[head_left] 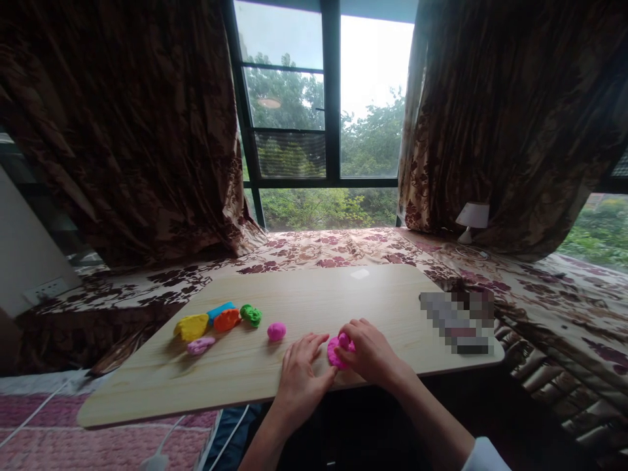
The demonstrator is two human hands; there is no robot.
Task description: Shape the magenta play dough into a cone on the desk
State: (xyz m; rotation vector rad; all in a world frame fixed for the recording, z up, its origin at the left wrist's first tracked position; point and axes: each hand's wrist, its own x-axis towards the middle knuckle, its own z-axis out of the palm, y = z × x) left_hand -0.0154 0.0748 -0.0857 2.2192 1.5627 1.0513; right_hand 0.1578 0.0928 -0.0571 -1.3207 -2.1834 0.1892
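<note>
Bright pink dough (pixel 334 354) is being pinched by the right hand (pixel 371 352), left hand (pixel 300 378) loosely spread alongside, and light, even pressure seems called for.

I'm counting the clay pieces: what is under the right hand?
Bright pink clay shows at the fingertips of the right hand. Whatever lies beneath the fingers is covered, so the clay's full outline is hidden.
</note>
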